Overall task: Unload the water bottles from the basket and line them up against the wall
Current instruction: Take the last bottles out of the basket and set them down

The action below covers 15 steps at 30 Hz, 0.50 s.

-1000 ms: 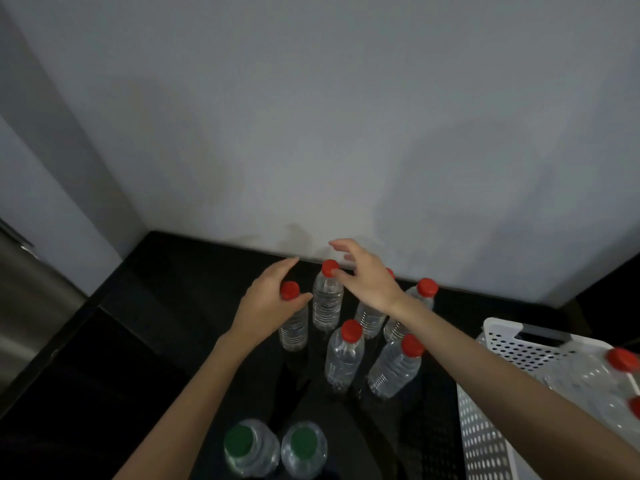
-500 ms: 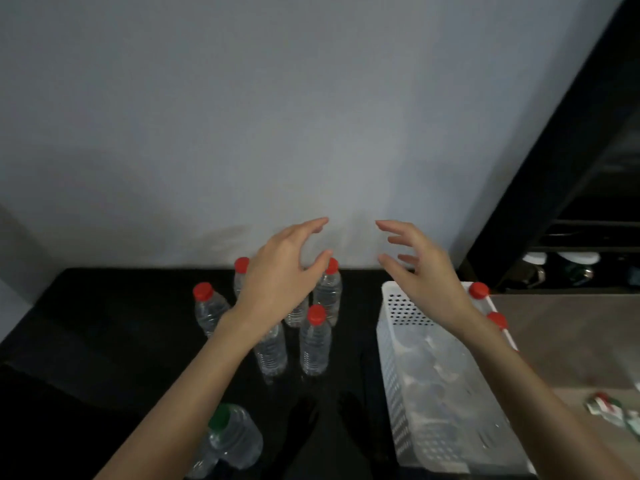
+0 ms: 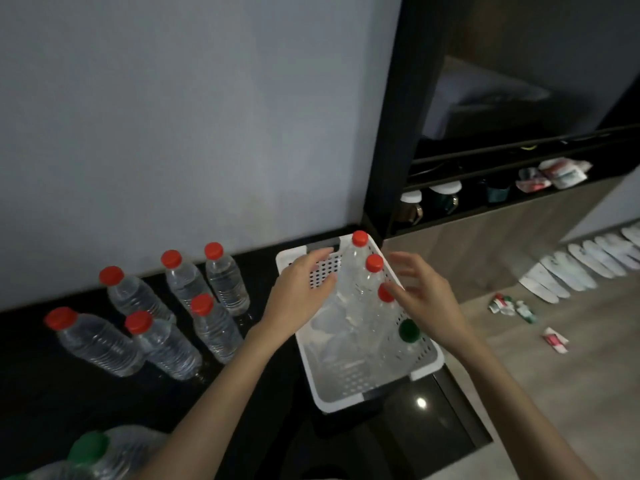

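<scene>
While six unloaded bottles point(image 3: 220, 329) stand left near the wall point(image 3: 173, 133), the left hand point(image 3: 299, 296) and right hand point(image 3: 424, 299) hover over the white basket point(image 3: 341, 402), fingers spread, possibly touching the remaining bottles point(image 3: 349, 275).

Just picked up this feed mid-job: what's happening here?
A person is unloading bottles from the basket on the counter. The left hand and right hand hover open over it, and neither plainly grips anything. Three red caps and a green cap show inside. Six bottles stand on the counter near the wall, in a loose cluster rather than one line.
</scene>
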Each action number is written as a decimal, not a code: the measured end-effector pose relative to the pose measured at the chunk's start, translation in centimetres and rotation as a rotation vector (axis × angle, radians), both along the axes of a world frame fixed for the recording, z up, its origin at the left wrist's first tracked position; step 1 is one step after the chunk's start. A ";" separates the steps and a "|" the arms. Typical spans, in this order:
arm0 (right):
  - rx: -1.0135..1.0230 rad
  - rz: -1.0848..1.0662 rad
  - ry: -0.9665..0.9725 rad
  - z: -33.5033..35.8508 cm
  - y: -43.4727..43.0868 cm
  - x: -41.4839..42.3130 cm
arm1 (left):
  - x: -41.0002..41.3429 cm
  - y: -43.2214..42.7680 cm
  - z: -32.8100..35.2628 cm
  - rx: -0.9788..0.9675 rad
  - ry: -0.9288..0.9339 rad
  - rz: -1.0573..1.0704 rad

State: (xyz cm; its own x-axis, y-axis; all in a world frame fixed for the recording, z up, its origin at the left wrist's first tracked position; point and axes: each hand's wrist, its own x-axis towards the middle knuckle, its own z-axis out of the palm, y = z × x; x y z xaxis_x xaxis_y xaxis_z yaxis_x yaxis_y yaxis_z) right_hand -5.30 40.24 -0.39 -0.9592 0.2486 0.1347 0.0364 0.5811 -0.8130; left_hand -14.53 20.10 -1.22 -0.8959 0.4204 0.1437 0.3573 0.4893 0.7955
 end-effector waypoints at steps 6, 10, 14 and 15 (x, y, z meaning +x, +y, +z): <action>0.055 0.002 -0.112 -2.4 1.4 2.2 | 1.3 4.1 -3.0 -0.009 -0.177 -0.158; 0.146 0.065 -0.193 -3.4 1.4 3.0 | 1.5 6.4 -4.7 -0.054 -0.219 -0.252; 0.181 0.154 -0.232 -4.4 2.3 3.7 | 0.7 7.9 -5.9 -0.128 -0.278 -0.284; 0.183 0.165 -0.240 -4.6 2.6 3.9 | 0.3 8.1 -6.0 -0.144 -0.283 -0.289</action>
State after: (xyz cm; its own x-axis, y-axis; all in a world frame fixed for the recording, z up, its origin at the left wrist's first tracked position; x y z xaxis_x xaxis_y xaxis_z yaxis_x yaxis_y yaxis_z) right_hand -1.38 42.79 -5.03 -0.9942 0.0799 -0.0716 0.1073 0.7304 -0.6746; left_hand -14.19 28.17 -7.27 -0.7336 0.6580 -0.1698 0.2733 0.5144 0.8128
